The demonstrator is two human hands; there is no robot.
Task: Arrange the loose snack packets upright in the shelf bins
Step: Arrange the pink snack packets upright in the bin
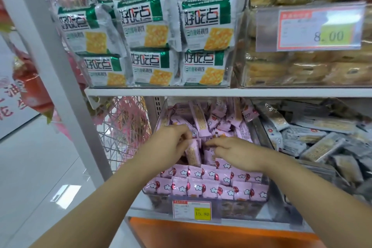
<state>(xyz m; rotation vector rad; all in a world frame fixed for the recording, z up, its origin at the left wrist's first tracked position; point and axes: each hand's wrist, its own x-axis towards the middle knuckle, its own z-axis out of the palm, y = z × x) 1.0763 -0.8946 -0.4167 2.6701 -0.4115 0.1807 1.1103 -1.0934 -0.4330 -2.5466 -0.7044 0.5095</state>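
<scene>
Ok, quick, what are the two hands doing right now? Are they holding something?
Left hand: grips a pink packet.
Right hand: fingers reach down among the other packets; cannot tell whether it holds one.

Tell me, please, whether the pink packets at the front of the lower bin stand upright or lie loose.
Upright: the front pink packets stand side by side in two neat rows, faces forward.

Head-worn wide-angle camera, facing forward and down, close to the lower shelf's clear bin [241, 207] of pink snack packets [198, 187]; only view.
</scene>
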